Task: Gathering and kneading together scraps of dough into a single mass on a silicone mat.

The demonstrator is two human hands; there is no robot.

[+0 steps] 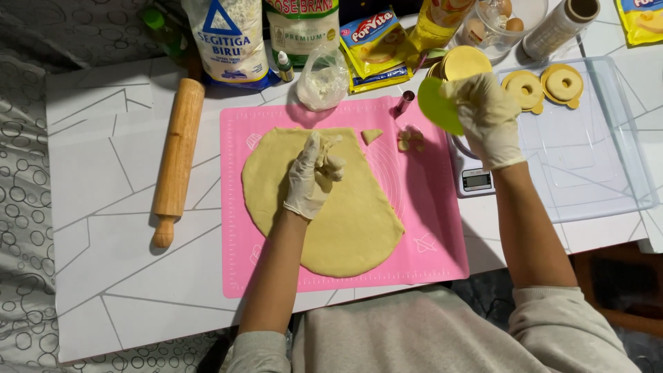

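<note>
Looking down from the head camera, I see my left hand (309, 178) in a pale glove resting on the rolled-out dough sheet (324, 207), its fingers curled shut around a small lump of dough scraps (333, 164) gathered at the fingertips. That lump sits right at the upper part of the sheet, touching the glove, while the sheet spreads out below and to both sides of the hand across the pink mat (428, 228). My right hand (487, 121), also gloved, is raised over the kitchen scale (475, 178) just beside the mat, pinching a thin round green disc (439, 105) by its right edge between thumb and fingers; the disc sticks out to the left of the grip. A small dough triangle (371, 135) and a few more scraps (410, 139) lie loose on the mat between my two hands, near a little metal cutter (405, 103). Beyond the right hand, a clear tray (608, 159) holds two ring-shaped dough pieces (545, 86). A wooden rolling pin (176, 159) lies well apart on the white table (103, 228), left of the mat. A small plastic bag of flour (322, 83) sits just above the mat's top edge.
</note>
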